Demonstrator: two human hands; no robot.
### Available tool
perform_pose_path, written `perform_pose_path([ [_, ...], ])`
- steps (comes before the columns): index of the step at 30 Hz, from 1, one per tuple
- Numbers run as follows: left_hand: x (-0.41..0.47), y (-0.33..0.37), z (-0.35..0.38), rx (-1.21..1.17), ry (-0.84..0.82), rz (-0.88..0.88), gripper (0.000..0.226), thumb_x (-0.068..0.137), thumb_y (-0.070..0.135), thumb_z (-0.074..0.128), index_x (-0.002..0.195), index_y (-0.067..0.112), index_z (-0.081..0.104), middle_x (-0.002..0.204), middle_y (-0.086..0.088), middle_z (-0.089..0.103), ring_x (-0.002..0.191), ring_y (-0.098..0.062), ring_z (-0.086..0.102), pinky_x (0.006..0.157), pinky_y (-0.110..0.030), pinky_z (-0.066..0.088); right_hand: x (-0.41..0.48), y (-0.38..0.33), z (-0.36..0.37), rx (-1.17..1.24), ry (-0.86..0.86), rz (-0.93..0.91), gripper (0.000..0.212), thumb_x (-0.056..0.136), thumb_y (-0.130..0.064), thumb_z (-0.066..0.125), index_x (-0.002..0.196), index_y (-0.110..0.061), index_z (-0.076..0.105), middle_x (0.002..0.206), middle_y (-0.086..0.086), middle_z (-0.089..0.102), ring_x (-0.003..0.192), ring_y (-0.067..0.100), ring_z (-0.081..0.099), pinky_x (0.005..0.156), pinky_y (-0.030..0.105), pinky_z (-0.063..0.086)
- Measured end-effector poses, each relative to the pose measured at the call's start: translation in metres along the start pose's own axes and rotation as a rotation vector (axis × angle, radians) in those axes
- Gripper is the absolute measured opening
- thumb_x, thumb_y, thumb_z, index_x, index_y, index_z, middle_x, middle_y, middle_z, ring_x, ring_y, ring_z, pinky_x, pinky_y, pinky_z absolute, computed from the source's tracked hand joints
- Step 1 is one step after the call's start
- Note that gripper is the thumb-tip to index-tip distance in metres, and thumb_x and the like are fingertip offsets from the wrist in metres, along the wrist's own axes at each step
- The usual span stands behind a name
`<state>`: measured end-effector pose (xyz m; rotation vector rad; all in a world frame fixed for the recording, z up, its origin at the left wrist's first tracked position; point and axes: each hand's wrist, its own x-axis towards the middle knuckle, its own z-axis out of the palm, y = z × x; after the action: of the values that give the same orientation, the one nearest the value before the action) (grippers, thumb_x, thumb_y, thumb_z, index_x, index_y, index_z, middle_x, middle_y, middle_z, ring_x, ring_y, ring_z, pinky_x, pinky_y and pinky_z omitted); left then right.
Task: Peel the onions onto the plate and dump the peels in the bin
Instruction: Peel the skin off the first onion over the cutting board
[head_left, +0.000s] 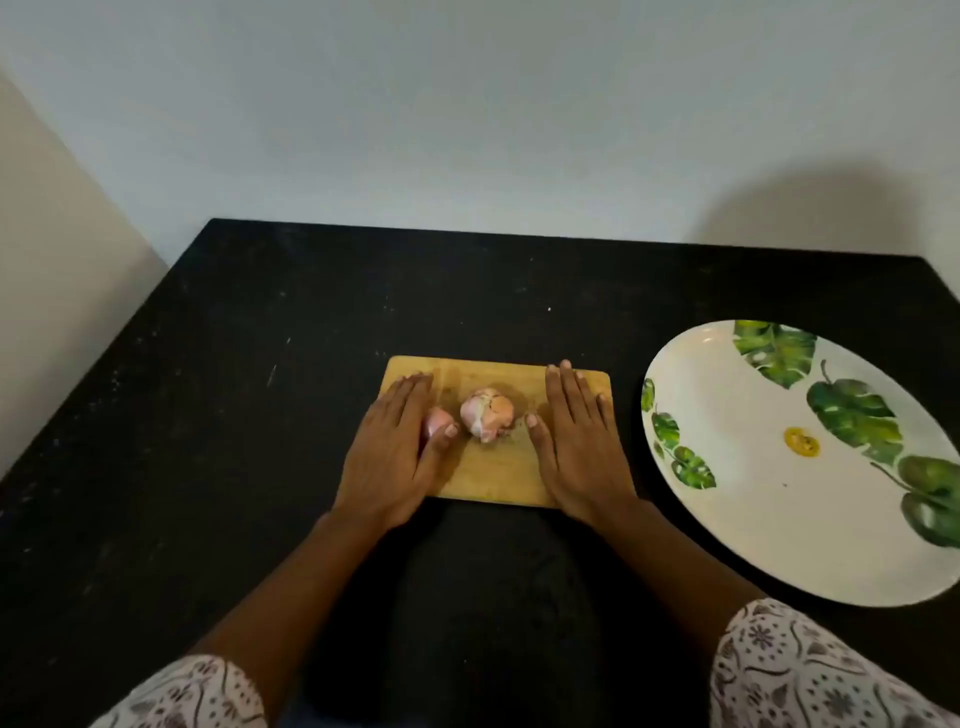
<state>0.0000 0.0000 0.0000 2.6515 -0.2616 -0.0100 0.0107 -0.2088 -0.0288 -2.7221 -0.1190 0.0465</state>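
While both hands are laid flat, palms down and fingers straight, nothing is gripped by either of them. The left hand (392, 452) is spread over the left part of a wooden cutting board (493, 473), and the right hand (579, 447) is spread over its right part, with the fingertips reaching the far edge. The hands are kept apart, and a larger onion (488, 413) is seen between them, near the middle of the board, its pale pink skin loose and papery. A smaller onion (435, 422) is found just beside it on the left, partly hidden under the left hand, between thumb and forefinger (whether it is actually pressed by the hand cannot be told). The board is set on a black tabletop (234, 389), speckled with pale flecks. To the right of the board a large white plate (727, 519) is placed, printed with green leaves along its rim, and a small yellow mark (802, 441) is seen near its middle. Patterned sleeves (810, 670) are visible at the lower edge, and a plain pale wall (467, 104) is seen behind the tabletop.
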Motion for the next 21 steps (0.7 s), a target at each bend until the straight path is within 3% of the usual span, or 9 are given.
perform_pose_path([
  [4,-0.005,-0.013,0.015,-0.074,0.12,-0.023,0.074,0.088,0.063,0.02,0.143,0.016,0.032,0.143,-0.004,0.042,0.13,-0.018,0.038,0.104,-0.029,0.025,0.001,0.005,0.01,-0.104,0.028,-0.014,0.082,0.084,-0.06,-0.01,0.154,-0.017,-0.001,0.163,0.002,-0.003,0.149,0.014,-0.003,0.118,0.032,-0.005],
  [14,-0.007,-0.023,0.036,-0.038,0.239,0.01,0.078,0.086,0.068,0.017,0.145,0.018,0.03,0.144,-0.003,0.042,0.13,-0.018,0.039,0.102,-0.034,0.031,0.002,0.006,0.017,-0.279,0.005,-0.051,0.092,0.078,-0.061,-0.018,0.154,-0.014,0.004,0.163,0.004,-0.001,0.15,0.018,-0.005,0.121,0.038,-0.003],
  [18,-0.012,-0.021,0.037,-0.049,0.251,0.014,0.081,0.084,0.07,0.015,0.145,0.02,0.028,0.14,-0.002,0.045,0.125,-0.017,0.042,0.1,-0.037,0.034,-0.006,0.006,0.014,-0.294,-0.009,-0.05,0.072,0.097,-0.058,0.0,0.154,-0.015,0.002,0.163,0.004,-0.003,0.149,0.017,-0.006,0.12,0.038,-0.004],
  [21,-0.022,-0.019,0.037,-0.053,0.246,0.047,0.083,0.083,0.073,0.013,0.145,0.02,0.028,0.138,-0.003,0.047,0.123,-0.018,0.043,0.1,-0.039,0.035,-0.016,0.008,0.012,-0.288,-0.014,-0.064,0.068,0.099,-0.054,0.009,0.154,-0.015,0.002,0.163,0.003,-0.003,0.149,0.016,-0.006,0.12,0.037,-0.004],
])
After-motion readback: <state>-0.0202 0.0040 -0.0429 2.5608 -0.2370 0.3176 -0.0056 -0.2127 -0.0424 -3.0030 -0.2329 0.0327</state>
